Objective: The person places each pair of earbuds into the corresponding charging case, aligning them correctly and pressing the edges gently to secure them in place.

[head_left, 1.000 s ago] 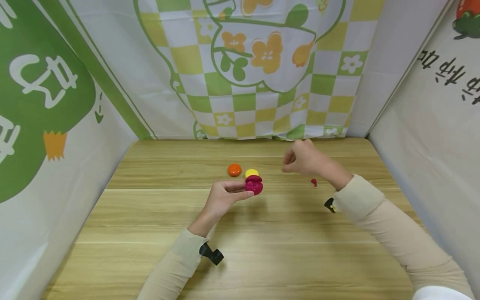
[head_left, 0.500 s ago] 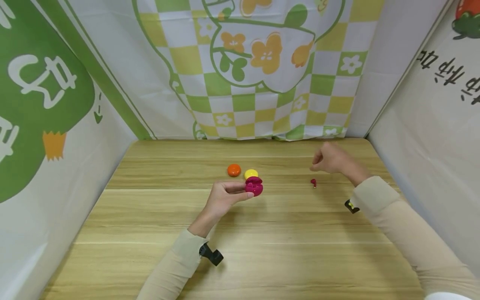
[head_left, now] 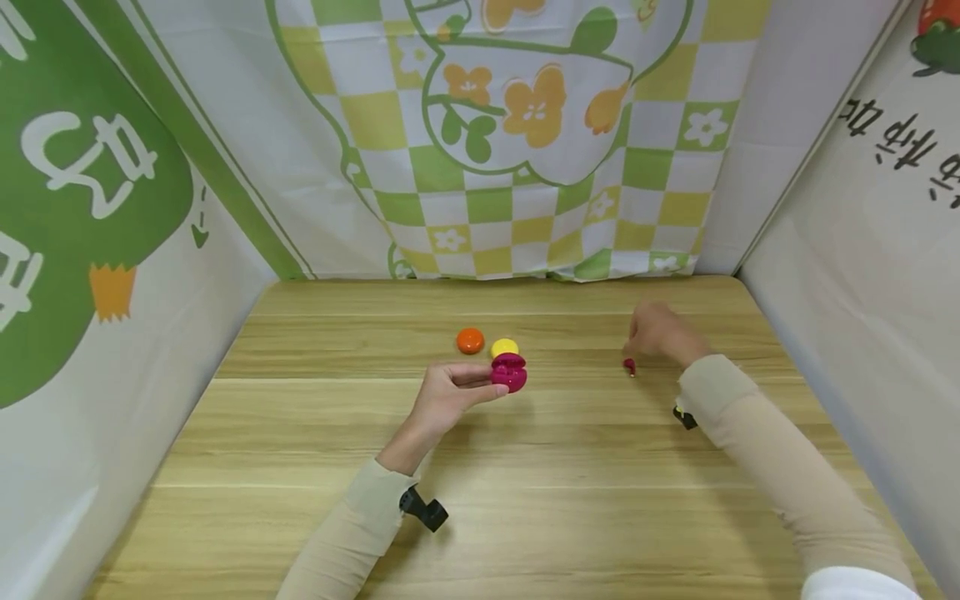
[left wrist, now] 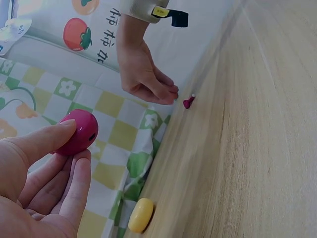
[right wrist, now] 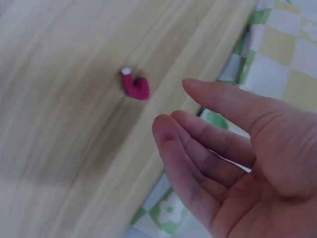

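Between thumb and fingers, my left hand holds a magenta earbud case above the table, its lid tipped up. The left wrist view shows the case's rounded shell and a small dark port on it. A magenta earbud with a pale stem tip lies on the wood at the right. My right hand is just behind that earbud. In the right wrist view, thumb and fingers of the right hand are apart, with a gap between the tips and nothing in it.
An orange round case and a yellow one sit on the wooden table behind the left hand. A checkered cloth hangs at the table's back edge. Printed side panels stand left and right.
My right hand has moved right, away from the case, then down close to the earbud. The left hand keeps its hold on the open case in nearly the same spot.
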`<control>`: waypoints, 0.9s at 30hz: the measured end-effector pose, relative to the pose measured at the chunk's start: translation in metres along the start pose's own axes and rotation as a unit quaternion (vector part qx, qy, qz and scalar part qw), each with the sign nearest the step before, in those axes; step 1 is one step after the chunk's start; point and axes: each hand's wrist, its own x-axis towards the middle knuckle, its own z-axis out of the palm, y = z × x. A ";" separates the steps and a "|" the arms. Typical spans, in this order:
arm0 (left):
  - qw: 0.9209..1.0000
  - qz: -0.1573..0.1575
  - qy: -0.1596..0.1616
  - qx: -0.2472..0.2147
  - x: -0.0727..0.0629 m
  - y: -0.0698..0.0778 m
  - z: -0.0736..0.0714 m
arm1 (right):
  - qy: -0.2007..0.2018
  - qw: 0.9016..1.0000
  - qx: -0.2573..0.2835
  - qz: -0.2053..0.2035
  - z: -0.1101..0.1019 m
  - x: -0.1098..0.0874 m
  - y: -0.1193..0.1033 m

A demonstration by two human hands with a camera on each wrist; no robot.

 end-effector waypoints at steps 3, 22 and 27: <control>1.000 -0.003 0.000 0.002 -0.001 0.000 0.000 | 0.002 1.000 -0.016 0.012 0.006 0.005 0.002; 1.000 0.003 -0.007 0.006 0.000 0.000 0.000 | -0.017 0.998 -0.034 0.043 0.019 0.015 0.001; 1.000 0.002 -0.009 0.005 0.000 0.000 -0.001 | -0.027 0.999 -0.031 0.035 0.024 0.028 0.013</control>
